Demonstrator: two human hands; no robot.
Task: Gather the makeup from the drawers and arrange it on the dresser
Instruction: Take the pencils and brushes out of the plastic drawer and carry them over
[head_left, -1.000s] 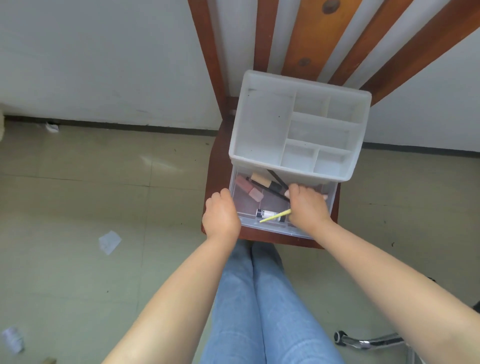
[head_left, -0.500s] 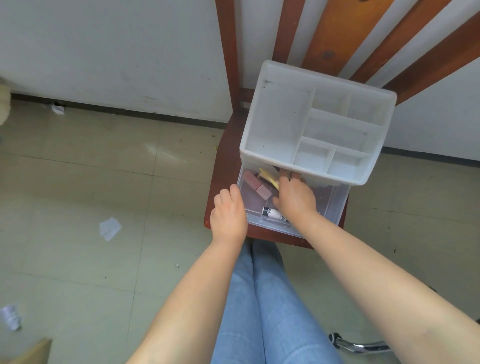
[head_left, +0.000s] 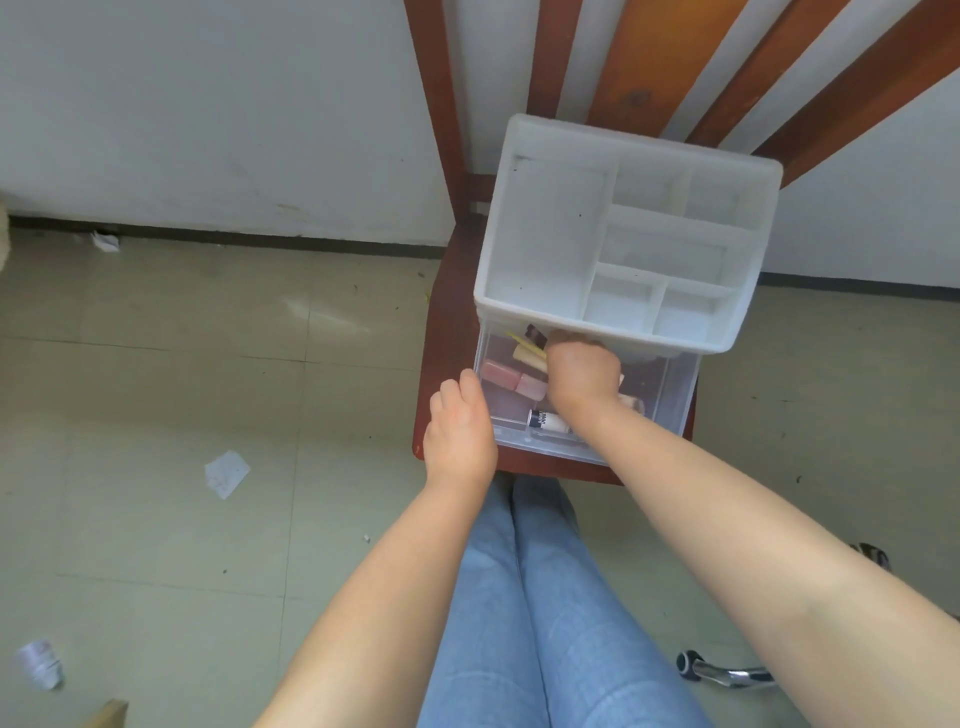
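Under organizer tray (head_left: 540, 244), drawer (head_left: 670, 400) pulled out, makeup inside: pink tube (head_left: 511, 379), small bottle (head_left: 550, 422). R hand (head_left: 584, 376) reaching in, fingers hidden, can't tell grip. L hand (head_left: 460, 434) steadying drawer corner, fingers loosely bent. Step: gathering. Next, I reckon: firm pinch, lift clear.

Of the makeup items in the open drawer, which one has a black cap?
The small white tube at the drawer's front edge, beside the right forearm; the pink pieces behind it show no black cap.

White organizer (head_left: 618, 234) overhangs the open drawer (head_left: 670, 400) (only front half reachable).
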